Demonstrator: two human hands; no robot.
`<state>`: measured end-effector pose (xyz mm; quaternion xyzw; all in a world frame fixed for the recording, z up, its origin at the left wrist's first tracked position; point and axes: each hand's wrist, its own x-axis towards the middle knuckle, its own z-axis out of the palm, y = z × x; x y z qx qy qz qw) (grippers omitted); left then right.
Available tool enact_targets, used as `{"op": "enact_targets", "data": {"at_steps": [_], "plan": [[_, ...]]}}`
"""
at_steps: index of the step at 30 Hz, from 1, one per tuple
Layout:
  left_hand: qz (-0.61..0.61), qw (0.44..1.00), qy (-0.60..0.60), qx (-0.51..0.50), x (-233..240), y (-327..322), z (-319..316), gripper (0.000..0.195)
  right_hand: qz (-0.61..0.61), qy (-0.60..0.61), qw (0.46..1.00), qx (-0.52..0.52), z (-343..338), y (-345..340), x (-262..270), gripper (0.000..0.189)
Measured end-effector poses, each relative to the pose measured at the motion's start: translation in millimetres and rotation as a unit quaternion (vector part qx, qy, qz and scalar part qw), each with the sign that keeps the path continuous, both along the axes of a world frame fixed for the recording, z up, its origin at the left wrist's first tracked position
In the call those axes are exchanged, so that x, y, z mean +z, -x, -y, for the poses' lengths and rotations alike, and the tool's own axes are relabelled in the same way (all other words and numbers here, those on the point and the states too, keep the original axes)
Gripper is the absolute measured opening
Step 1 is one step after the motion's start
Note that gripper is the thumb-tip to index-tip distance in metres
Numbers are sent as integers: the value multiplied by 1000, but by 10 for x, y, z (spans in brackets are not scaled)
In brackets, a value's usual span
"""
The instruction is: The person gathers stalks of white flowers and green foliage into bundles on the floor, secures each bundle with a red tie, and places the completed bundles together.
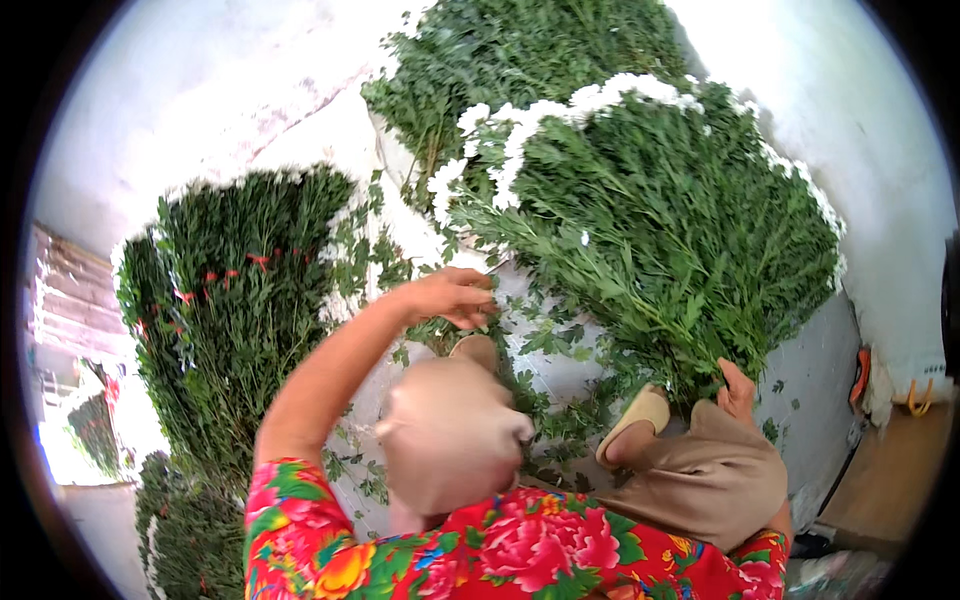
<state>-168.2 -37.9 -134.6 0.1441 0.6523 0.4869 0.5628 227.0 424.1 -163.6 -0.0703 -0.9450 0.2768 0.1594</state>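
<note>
My left hand (454, 296) hovers over leaf litter near my shoe, fingers loosely bent and apart. Nothing shows in it. At the lower end of a large pile of white-flowered chrysanthemum stems (645, 232), my right hand (738, 391) is beside the gathered stem ends, partly hidden by my knee. Whether its fingers close on stems is unclear. The white blooms (540, 116) fringe the pile's far and outer edges. Stripped leaves (555, 341) lie on the tiled floor between my feet.
Upright chrysanthemum bunches with red ties (259, 262) stand to the left, with another leafy pile (172, 532) below them. A further pile of stems (525, 67) lies at the back. On the right are a pale wall (885, 180) and a brown cardboard-like box (877, 472).
</note>
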Motion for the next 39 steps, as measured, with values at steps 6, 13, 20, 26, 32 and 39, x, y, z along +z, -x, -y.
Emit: {"op": "enact_targets", "data": {"at_steps": [6, 13, 20, 26, 32, 39], "plan": [[294, 823, -324, 362, -1118, -332, -859, 57, 276, -131, 937, 168, 125, 217, 420, 45], [356, 751, -454, 321, -1554, -102, -694, 62, 387, -30, 907, 164, 921, 1303, 305, 54], [319, 747, -452, 370, -1734, 0, -545, 68, 244, 276, 928, 63, 2251, 2472, -1127, 43], [302, 742, -283, 527, -2030, -12, -134, 50, 225, 199, 946, 124, 2597, 2615, -1093, 35], [268, 731, -264, 569, -2163, 311, 291, 43, 97, -186, 976, -60, 1588, 2921, -1118, 36], [268, 768, -219, 538, -2106, 94, 69, 38, 178, -150, 972, -45, 1622, 2870, -1340, 17]]}}
